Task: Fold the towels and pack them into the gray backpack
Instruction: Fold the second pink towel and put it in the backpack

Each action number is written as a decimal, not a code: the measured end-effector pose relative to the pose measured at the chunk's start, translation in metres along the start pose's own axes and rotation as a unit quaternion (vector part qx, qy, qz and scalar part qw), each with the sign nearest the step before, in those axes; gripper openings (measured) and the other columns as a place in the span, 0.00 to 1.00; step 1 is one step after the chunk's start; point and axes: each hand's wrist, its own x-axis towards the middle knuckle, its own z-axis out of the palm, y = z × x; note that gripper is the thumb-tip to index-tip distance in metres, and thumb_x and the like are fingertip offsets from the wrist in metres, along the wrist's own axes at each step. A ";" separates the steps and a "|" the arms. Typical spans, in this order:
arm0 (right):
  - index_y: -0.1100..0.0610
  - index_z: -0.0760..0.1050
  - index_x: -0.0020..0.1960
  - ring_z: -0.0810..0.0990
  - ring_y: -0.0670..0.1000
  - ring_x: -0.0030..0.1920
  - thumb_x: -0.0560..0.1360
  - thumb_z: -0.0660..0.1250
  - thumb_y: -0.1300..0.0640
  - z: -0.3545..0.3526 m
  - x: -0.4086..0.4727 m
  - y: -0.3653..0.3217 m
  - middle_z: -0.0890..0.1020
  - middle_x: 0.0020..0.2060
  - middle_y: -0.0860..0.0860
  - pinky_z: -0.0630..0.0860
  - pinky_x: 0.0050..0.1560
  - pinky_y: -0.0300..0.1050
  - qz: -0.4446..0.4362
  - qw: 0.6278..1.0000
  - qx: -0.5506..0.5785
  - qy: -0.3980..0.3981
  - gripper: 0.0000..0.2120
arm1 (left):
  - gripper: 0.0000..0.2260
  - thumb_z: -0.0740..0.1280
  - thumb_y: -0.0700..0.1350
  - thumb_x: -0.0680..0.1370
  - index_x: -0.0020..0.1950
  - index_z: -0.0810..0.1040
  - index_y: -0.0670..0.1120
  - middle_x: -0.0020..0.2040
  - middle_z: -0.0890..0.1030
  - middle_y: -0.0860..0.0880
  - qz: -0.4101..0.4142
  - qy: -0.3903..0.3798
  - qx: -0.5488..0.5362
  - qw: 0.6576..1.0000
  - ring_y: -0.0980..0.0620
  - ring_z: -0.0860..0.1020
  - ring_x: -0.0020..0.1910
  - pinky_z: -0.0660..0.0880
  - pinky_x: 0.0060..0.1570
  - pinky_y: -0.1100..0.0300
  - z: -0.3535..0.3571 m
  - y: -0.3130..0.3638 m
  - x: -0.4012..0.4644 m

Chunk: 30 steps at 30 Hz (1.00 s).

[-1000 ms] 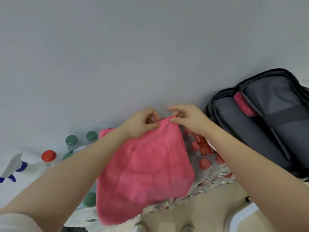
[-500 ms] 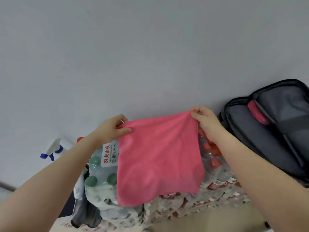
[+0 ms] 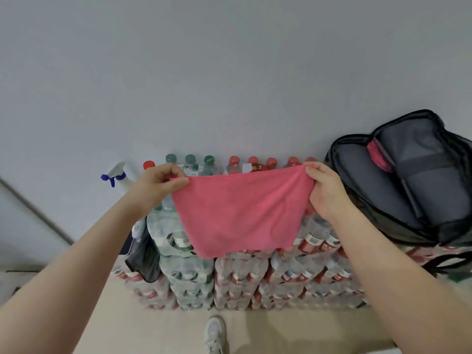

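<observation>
A pink towel hangs in the air, stretched between my two hands. My left hand pinches its upper left corner and my right hand pinches its upper right corner. The gray backpack lies open at the right on top of stacked bottle packs. Another pink towel is tucked inside the backpack, near its top.
Shrink-wrapped packs of water bottles are stacked against the white wall below the towel. A white spray bottle with a blue trigger stands at the left. A dark cloth hangs off the stack's left side. My shoe is on the beige floor.
My hands have moved apart, spreading the pink towel wide from a bunched state. The view has tilted down, showing more of the bottle stack and floor.
</observation>
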 end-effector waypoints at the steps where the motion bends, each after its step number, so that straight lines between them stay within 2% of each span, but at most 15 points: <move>1: 0.57 0.73 0.38 0.74 0.47 0.37 0.76 0.58 0.67 -0.002 -0.007 0.000 0.76 0.34 0.51 0.72 0.42 0.38 0.016 0.999 0.023 -0.016 0.11 | 0.08 0.66 0.35 0.74 0.37 0.76 0.44 0.29 0.76 0.59 -0.006 0.002 -0.009 1.000 0.62 0.72 0.32 0.68 0.39 0.69 0.000 0.002 -0.010; 4: 0.57 0.72 0.38 0.76 0.45 0.34 0.76 0.57 0.68 -0.006 -0.019 -0.003 0.78 0.29 0.47 0.73 0.38 0.37 0.046 0.996 0.056 -0.059 0.12 | 0.11 0.67 0.34 0.73 0.33 0.78 0.47 0.35 0.78 0.51 -0.025 0.022 -0.041 0.999 0.57 0.74 0.38 0.70 0.44 0.67 -0.007 0.008 -0.026; 6: 0.57 0.72 0.38 0.75 0.45 0.35 0.75 0.57 0.69 -0.002 -0.018 -0.003 0.77 0.31 0.49 0.71 0.39 0.37 0.043 0.997 0.029 -0.055 0.12 | 0.10 0.68 0.35 0.73 0.34 0.78 0.46 0.39 0.79 0.46 -0.035 0.038 -0.027 0.998 0.58 0.75 0.41 0.70 0.47 0.67 -0.012 0.010 -0.027; 8: 0.57 0.74 0.39 0.74 0.47 0.40 0.76 0.60 0.68 0.003 -0.010 0.002 0.76 0.37 0.51 0.71 0.44 0.40 0.029 0.997 -0.065 -0.031 0.11 | 0.06 0.69 0.36 0.73 0.36 0.77 0.43 0.39 0.79 0.45 -0.048 0.063 0.008 0.997 0.61 0.74 0.41 0.70 0.44 0.69 -0.013 0.007 -0.021; 10: 0.54 0.78 0.43 0.75 0.48 0.48 0.75 0.63 0.65 0.008 0.003 0.010 0.78 0.44 0.51 0.73 0.52 0.43 0.002 0.979 -0.202 -0.008 0.08 | 0.07 0.70 0.36 0.72 0.37 0.75 0.44 0.38 0.78 0.46 -0.060 0.090 0.026 0.994 0.56 0.74 0.41 0.70 0.45 0.66 -0.014 -0.003 -0.012; 12: 0.57 0.79 0.50 0.76 0.46 0.48 0.74 0.65 0.66 0.014 0.017 0.016 0.79 0.48 0.50 0.74 0.53 0.35 -0.029 0.962 -0.271 0.004 0.08 | 0.08 0.70 0.37 0.72 0.38 0.75 0.47 0.39 0.78 0.48 -0.079 0.100 0.047 0.991 0.50 0.76 0.43 0.73 0.49 0.57 -0.017 -0.016 0.001; 14: 0.60 0.79 0.52 0.77 0.45 0.44 0.73 0.66 0.67 0.021 0.034 0.019 0.80 0.46 0.51 0.74 0.47 0.29 -0.061 0.944 -0.325 0.004 0.10 | 0.04 0.69 0.38 0.73 0.42 0.77 0.47 0.44 0.81 0.47 -0.085 0.100 0.111 0.985 0.50 0.77 0.46 0.73 0.51 0.54 -0.021 -0.026 0.019; 16: 0.57 0.80 0.47 0.78 0.49 0.45 0.71 0.68 0.67 0.030 0.057 0.023 0.81 0.43 0.53 0.76 0.52 0.39 -0.078 0.917 -0.391 0.013 0.07 | 0.04 0.67 0.39 0.75 0.48 0.80 0.44 0.47 0.81 0.46 -0.061 0.093 0.204 0.973 0.52 0.76 0.47 0.71 0.49 0.60 -0.025 -0.032 0.042; 18: 0.60 0.81 0.46 0.78 0.52 0.46 0.71 0.69 0.64 0.038 0.082 0.027 0.82 0.42 0.55 0.74 0.56 0.49 -0.080 0.891 -0.446 0.031 0.05 | 0.07 0.64 0.41 0.77 0.51 0.80 0.41 0.44 0.80 0.48 -0.043 0.074 0.275 0.958 0.52 0.75 0.43 0.68 0.41 0.63 -0.029 -0.037 0.070; 20: 0.64 0.81 0.48 0.78 0.53 0.47 0.71 0.70 0.62 0.046 0.109 0.030 0.82 0.44 0.58 0.72 0.53 0.47 -0.076 0.861 -0.501 0.036 0.08 | 0.08 0.63 0.42 0.78 0.51 0.81 0.41 0.40 0.79 0.47 -0.033 0.062 0.315 0.946 0.50 0.73 0.38 0.67 0.35 0.62 -0.035 -0.044 0.100; 23: 0.65 0.80 0.46 0.76 0.52 0.41 0.72 0.69 0.62 0.056 0.146 0.031 0.79 0.39 0.56 0.69 0.44 0.42 -0.062 0.839 -0.539 0.037 0.06 | 0.08 0.63 0.42 0.77 0.50 0.81 0.42 0.43 0.82 0.43 -0.033 0.054 0.336 0.940 0.49 0.72 0.37 0.66 0.39 0.60 -0.041 -0.057 0.144; 26: 0.62 0.78 0.41 0.77 0.49 0.25 0.72 0.68 0.64 0.062 0.177 0.041 0.79 0.34 0.56 0.72 0.28 0.37 -0.029 0.851 -0.521 0.062 0.02 | 0.08 0.63 0.41 0.77 0.49 0.80 0.40 0.44 0.82 0.41 -0.021 0.039 0.347 0.937 0.46 0.74 0.40 0.67 0.40 0.59 -0.038 -0.072 0.178; 27: 0.59 0.77 0.37 0.75 0.44 0.20 0.72 0.67 0.65 0.063 0.186 0.045 0.78 0.31 0.55 0.71 0.24 0.34 -0.015 0.854 -0.514 0.074 0.06 | 0.07 0.63 0.40 0.76 0.49 0.80 0.40 0.44 0.82 0.41 -0.016 0.034 0.352 0.935 0.44 0.76 0.42 0.68 0.41 0.57 -0.037 -0.077 0.186; 28: 0.56 0.75 0.34 0.74 0.42 0.18 0.72 0.66 0.65 0.063 0.193 0.051 0.77 0.29 0.53 0.70 0.23 0.33 0.001 0.859 -0.505 0.087 0.09 | 0.07 0.63 0.40 0.76 0.49 0.80 0.39 0.45 0.82 0.40 -0.005 0.030 0.358 0.933 0.42 0.77 0.44 0.69 0.43 0.56 -0.035 -0.083 0.193; 30: 0.58 0.77 0.36 0.78 0.45 0.22 0.73 0.64 0.66 0.065 0.203 0.060 0.78 0.28 0.53 0.75 0.30 0.40 0.016 0.861 -0.496 0.108 0.08 | 0.07 0.63 0.40 0.76 0.51 0.77 0.38 0.50 0.79 0.40 0.015 0.029 0.376 0.926 0.40 0.77 0.48 0.69 0.44 0.53 -0.030 -0.092 0.200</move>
